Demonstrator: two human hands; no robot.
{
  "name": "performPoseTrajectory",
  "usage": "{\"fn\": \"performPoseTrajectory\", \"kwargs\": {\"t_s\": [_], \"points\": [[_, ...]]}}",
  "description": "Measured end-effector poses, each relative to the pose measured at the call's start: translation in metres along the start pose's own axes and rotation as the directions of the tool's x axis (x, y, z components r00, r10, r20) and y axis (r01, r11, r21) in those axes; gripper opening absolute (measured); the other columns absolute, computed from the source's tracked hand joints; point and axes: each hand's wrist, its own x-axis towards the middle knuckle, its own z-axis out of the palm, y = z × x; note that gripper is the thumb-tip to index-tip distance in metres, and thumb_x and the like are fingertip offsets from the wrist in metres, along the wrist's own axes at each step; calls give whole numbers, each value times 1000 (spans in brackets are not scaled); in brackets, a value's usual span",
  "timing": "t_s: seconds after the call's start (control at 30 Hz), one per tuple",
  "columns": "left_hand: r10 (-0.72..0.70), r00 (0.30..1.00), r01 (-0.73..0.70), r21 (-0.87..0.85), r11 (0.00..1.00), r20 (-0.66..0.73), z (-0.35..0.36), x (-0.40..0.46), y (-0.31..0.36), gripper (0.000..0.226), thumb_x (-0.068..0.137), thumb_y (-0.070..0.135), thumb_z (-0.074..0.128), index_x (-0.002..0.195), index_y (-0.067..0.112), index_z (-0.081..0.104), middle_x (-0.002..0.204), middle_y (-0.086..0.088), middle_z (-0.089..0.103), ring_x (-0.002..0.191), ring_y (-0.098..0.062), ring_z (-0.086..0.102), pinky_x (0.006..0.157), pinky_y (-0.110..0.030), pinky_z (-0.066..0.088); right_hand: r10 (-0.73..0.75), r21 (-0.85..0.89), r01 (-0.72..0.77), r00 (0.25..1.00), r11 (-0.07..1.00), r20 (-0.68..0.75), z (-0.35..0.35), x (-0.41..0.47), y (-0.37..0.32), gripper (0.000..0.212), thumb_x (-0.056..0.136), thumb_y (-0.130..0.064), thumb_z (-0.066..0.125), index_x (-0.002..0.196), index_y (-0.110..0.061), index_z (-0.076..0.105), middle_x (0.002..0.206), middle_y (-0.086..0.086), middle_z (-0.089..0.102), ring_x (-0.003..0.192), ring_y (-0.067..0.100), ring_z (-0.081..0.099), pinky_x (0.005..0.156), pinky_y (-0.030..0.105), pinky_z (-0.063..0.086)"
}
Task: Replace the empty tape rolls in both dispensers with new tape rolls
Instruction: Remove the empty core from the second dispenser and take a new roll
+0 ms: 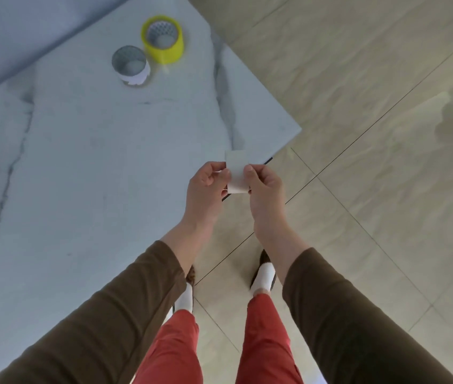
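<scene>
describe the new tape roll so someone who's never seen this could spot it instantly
Start at the white marble table and look to its far end. Two rolls stand there side by side on end. The new tape roll is the farther, right-hand one, wrapped in thick yellow tape; the empty core beside it is smaller, thin-walled and grey-white.

Two rolls on the surface (81, 162): one yellow tape roll (163, 40), one empty core (130, 65). Two hands, left (206, 187) and right (264, 189), share one strip (237, 173).

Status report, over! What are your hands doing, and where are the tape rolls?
Both hands, left and right, pinch a small white strip at the table corner. Yellow tape roll and bare core stand side by side on the marble table. No dispensers in view.
</scene>
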Motion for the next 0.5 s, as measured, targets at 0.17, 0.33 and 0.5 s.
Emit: {"fn": "performPoseTrajectory", "kwargs": {"t_s": [0.17,0.33,0.5], "points": [[24,998,-27,-53,998,-57,65,32,13,12,105,10,59,106,14,70,86,10,77,78,-2,74,72,-16,58,-39,-30,40,998,999,46,-40,62,-26,18,98,-18,62,83,-24,69,70,-16,63,57,-9,53,56,8,43],[24,990,-38,-103,994,-138,102,51,32,13,105,8,59,112,6,69,92,-1,73,81,-9,70,76,-20,57,-80,-102,96,985,990,152,-58,106,-55,15,98,-19,61,85,-20,69,57,-23,58,54,-5,50,53,9,41],[40,967,-68,-104,992,-253,89,76,55,21,106,10,56,118,0,69,114,-27,73,95,-23,68,93,-40,59,-70,-142,114,957,983,281,-25,137,-79,15,98,-19,62,85,-21,69,61,-21,57,59,-2,49,61,11,43]]}}
